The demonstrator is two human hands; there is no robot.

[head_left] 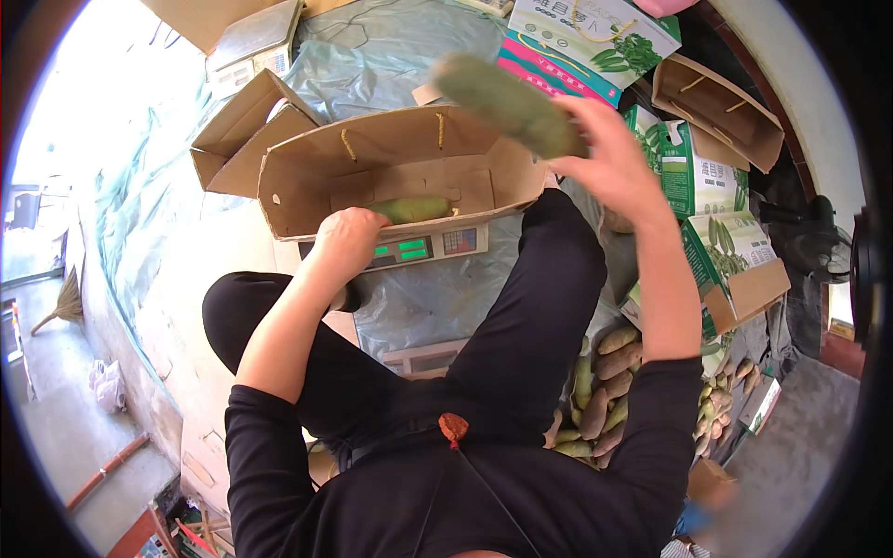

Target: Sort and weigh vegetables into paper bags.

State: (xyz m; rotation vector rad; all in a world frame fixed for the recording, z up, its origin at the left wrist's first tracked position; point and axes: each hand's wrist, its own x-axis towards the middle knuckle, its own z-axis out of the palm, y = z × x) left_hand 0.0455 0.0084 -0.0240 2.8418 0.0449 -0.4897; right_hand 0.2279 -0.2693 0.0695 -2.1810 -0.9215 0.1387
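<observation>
An open brown cardboard gift box (326, 191) with yellow rope handles rests on a digital scale (465, 242) with a lit green display. At the box's near rim, my left hand (349, 240) is closed round the left end of a green radish (414, 209) lying inside. Its fingertips are partly hidden. My right hand (609, 153) is raised over the box's right end and grips one end of a larger green radish (507, 104). That radish is blurred by motion and points up to the left.
A smaller open carton (246, 130) stands left of the box, with another scale (253, 46) behind it. Green-and-white printed boxes (712, 172) are stacked at the right. Loose radishes (605, 391) lie piled by my right leg. Plastic sheeting (372, 56) covers the floor.
</observation>
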